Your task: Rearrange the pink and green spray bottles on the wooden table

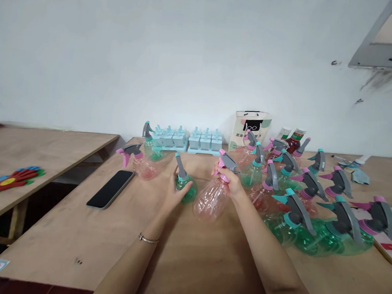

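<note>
In the head view, my left hand (175, 194) is wrapped round the side of a green spray bottle (190, 194) with a grey and teal trigger head, its thumb across the front. My right hand (229, 178) grips a clear pink spray bottle (209, 202) by its neck and pink and grey trigger head. This bottle leans slightly, and its base is at or just above the wooden table (181, 258); I cannot tell which. The two bottles are side by side, a small gap apart. Some fingers of my left hand are hidden behind the green bottle.
Several pink and green spray bottles (317, 231) crowd the right side. A pink spray bottle (145, 168) and a green one (153, 150) stand left, behind a phone (110, 189). Blue popsicle molds (173, 139) and a paper bag (249, 130) line the wall.
</note>
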Tool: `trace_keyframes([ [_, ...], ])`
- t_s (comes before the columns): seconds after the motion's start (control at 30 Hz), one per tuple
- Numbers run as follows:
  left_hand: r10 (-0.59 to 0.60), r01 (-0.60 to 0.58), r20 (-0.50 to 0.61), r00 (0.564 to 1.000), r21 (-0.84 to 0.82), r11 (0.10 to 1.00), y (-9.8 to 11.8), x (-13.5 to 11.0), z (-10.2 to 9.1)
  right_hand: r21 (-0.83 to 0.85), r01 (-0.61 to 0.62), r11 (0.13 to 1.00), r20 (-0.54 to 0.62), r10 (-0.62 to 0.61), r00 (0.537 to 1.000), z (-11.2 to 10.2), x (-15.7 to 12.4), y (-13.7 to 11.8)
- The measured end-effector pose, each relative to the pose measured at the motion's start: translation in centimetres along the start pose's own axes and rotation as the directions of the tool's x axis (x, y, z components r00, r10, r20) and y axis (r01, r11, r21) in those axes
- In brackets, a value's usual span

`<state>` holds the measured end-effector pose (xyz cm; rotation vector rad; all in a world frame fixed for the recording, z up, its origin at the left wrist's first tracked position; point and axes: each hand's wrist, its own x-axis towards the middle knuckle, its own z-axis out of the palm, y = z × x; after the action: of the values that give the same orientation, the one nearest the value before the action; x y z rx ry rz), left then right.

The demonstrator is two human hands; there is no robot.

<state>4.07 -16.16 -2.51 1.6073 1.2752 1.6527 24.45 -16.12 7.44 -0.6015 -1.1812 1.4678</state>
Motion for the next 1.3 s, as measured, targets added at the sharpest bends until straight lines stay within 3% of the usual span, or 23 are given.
trace_keyframes([
  [0.07, 0.018, -0.018, 0.004, 1.000, -0.003, 1.000, -0.1, -0.1, -0.2, 0.022, -0.020, 1.000, -0.035, 0.021, 0.999, 0.1, 0.0, 0.1],
  [0.27, 0.021, -0.021, 0.018, 1.000, 0.007, 1.000, -0.6, -0.2, -0.4, -0.054, -0.147, 0.988, 0.153, 0.154, 0.976, 0.6, -0.2, 0.2],
  [0.47, 0.030, -0.031, 0.023, 0.999, 0.011, 0.999, -0.6, -0.6, -0.7, 0.070, -0.167, 0.984, -0.071, 0.172, 0.983, 1.3, 0.0, 0.5],
  [0.63, 0.033, -0.034, 0.035, 0.999, 0.015, 0.999, -0.5, -0.7, -0.8, 0.028, -0.250, 0.968, 0.044, 0.248, 0.968, 1.3, 0.0, 0.4],
  [0.83, 0.025, -0.026, 0.030, 0.999, 0.004, 1.000, -0.5, -0.8, -0.9, 0.076, -0.225, 0.971, -0.109, 0.232, 0.967, 1.7, 0.1, 0.4],
  [0.97, 0.026, -0.027, 0.035, 0.999, 0.009, 1.000, -0.9, -0.6, -1.0, 0.018, -0.290, 0.957, -0.016, 0.290, 0.957, 1.5, 0.0, 0.2],
  [1.07, 0.028, -0.029, 0.036, 0.999, 0.024, 0.999, -0.9, -0.7, -1.0, 0.014, -0.271, 0.963, 0.016, 0.270, 0.963, 1.5, -0.1, 0.3],
  [1.23, 0.038, -0.039, 0.034, 0.999, 0.024, 0.999, -0.5, -0.9, -0.9, 0.078, -0.127, 0.989, -0.158, 0.138, 0.978, 1.6, 0.1, 0.3],
  [1.3, 0.030, -0.030, 0.039, 0.999, 0.015, 0.999, -0.5, -0.9, -0.9, 0.069, -0.142, 0.987, -0.099, 0.148, 0.984, 1.4, 0.1, 0.2],
])
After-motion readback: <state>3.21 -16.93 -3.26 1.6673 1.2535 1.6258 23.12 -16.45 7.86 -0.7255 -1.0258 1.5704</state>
